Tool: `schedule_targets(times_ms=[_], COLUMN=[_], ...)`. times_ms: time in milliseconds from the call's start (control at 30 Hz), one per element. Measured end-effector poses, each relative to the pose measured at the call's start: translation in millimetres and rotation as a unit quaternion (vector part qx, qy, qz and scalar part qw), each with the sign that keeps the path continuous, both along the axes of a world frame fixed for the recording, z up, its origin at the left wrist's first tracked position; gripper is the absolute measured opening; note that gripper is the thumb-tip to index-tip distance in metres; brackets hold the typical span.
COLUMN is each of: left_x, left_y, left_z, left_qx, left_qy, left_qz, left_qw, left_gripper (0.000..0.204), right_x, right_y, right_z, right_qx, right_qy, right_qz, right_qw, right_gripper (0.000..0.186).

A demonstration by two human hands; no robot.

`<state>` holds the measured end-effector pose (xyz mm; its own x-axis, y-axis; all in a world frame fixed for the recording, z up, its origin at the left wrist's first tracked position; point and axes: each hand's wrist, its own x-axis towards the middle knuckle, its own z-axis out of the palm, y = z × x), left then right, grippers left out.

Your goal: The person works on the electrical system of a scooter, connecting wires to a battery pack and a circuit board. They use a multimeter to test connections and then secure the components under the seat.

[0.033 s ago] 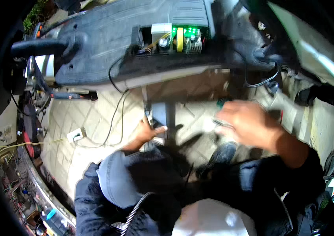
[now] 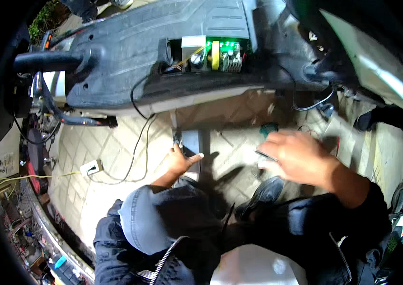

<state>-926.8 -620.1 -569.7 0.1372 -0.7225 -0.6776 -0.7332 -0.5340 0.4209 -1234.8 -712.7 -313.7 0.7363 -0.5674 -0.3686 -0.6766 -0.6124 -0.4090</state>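
My left hand (image 2: 181, 161) grips a flat grey rectangular box (image 2: 192, 141) low over the paving, its thumb stretched to the box's right edge and a finger at its left side. My right hand (image 2: 296, 156) is closed around a thin metal tool (image 2: 266, 156) whose kind I cannot make out; a bright glare lies beside its fingers. Just beyond that hand sits a round dark green object (image 2: 269, 128). Farther off, a scooter's grey footboard (image 2: 130, 57) has an open compartment holding a circuit unit (image 2: 225, 54) with green lights and yellow tape.
A black cable (image 2: 140, 137) hangs from the scooter to a white socket block (image 2: 91, 167) on the paving. My shoe (image 2: 264, 195) is between my hands. A cluttered tray of parts (image 2: 35, 232) fills the lower left. Another person's dark shoe (image 2: 365, 121) is at the right.
The view has tilted slightly, so the scooter sits a little lower in the picture. My right hand has shifted slightly and is less blurred; the left keeps its hold on the grey box.
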Motion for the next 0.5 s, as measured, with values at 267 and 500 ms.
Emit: schedule_targets(times_ms=[267,500], left_x=[-11.2,27.2], left_y=[-29.3,-101.9], left_z=[10.3,243.1], left_qx=[0.016,-0.251], left_qy=[0.13,0.142], left_qz=[-0.055,-0.447], left_qw=[0.99,0.847], left_gripper=[0.091,0.096], right_x=[-14.1,-11.0], right_y=[2.2,-14.8], right_z=[10.3,24.0], right_qx=[0.02,0.033], right_qy=[-0.032,-0.116], right_qz=[-0.026,-0.013], right_qw=[0.999,0.993], right_gripper=[0.031,0.03])
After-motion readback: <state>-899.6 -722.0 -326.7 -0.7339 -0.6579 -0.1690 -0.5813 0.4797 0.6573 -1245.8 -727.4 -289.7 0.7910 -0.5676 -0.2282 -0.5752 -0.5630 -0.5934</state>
